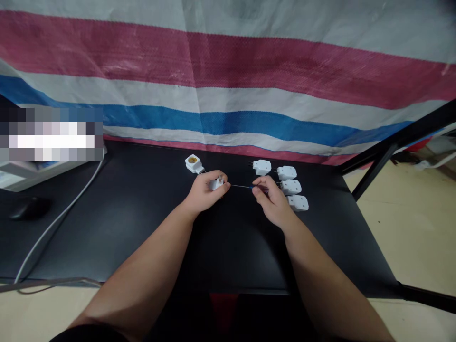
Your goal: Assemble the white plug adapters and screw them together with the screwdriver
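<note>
My left hand [206, 190] is closed around a white plug [215, 184], with its metal prongs showing near the thumb; fingers cover much of its body. My right hand [270, 197] grips a screwdriver [240, 186] by its handle, mostly hidden in the fingers. The thin metal shaft points left, its tip close to the plug; whether they touch I cannot tell. Just beyond my left hand lies a white plug-in piece [193, 164] with a round yellowish opening. Near my right hand sit several white plug adapters [291, 186], their prongs facing left, and another adapter [262, 166] slightly apart.
The black table [149, 237] ends at a striped tarp [228, 118] behind. On the left are a dark mouse [29, 208], a white cable [64, 209] and a partly blurred white device [21, 175]. A black metal frame [377, 171] edges the right side.
</note>
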### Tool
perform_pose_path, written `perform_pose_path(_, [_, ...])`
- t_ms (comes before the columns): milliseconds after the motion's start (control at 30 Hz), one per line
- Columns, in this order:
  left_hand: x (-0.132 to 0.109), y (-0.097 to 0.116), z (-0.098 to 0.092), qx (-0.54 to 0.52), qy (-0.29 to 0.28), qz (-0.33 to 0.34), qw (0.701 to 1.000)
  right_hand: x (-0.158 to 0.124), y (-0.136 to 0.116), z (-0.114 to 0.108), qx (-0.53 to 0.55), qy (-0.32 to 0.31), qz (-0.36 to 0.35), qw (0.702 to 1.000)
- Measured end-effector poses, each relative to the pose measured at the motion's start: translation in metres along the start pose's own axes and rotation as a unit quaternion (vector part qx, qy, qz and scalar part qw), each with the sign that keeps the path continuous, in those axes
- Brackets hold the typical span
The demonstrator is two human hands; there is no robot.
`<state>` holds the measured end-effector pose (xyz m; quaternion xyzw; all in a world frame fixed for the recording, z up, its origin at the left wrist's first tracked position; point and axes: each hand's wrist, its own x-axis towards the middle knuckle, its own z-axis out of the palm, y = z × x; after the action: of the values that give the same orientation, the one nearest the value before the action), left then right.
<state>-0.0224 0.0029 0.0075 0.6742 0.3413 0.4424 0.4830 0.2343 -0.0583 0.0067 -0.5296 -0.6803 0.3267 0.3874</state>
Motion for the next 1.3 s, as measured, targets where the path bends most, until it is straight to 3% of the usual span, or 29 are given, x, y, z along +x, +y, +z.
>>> perform_pose_path(133, [0.002,0.000,-0.001,-0.107,-0.007,-0.071,0.992,0.000,-0.012,-0.002,-0.020,0.005,-0.028,0.999])
perform_pose_path(267, [0.003,0.003,0.001,-0.256,-0.022,-0.145,0.956,0.001,-0.016,-0.003,-0.015,0.030,-0.046,0.998])
perform_pose_path(433, [0.004,0.006,0.003,-0.319,-0.012,-0.185,0.930,-0.002,-0.016,-0.005,-0.003,0.037,-0.077,0.996])
perform_pose_path(667, [0.005,0.004,0.001,-0.337,0.001,-0.193,0.922,-0.004,-0.017,-0.005,-0.015,0.012,-0.121,0.992])
perform_pose_path(933, [0.005,0.004,0.003,-0.316,-0.010,-0.186,0.930,-0.002,-0.018,-0.002,-0.015,0.009,-0.121,0.993])
perform_pose_path(1300, [0.005,-0.002,0.004,-0.186,0.007,-0.133,0.974,-0.001,-0.017,-0.003,-0.035,0.021,-0.019,0.999])
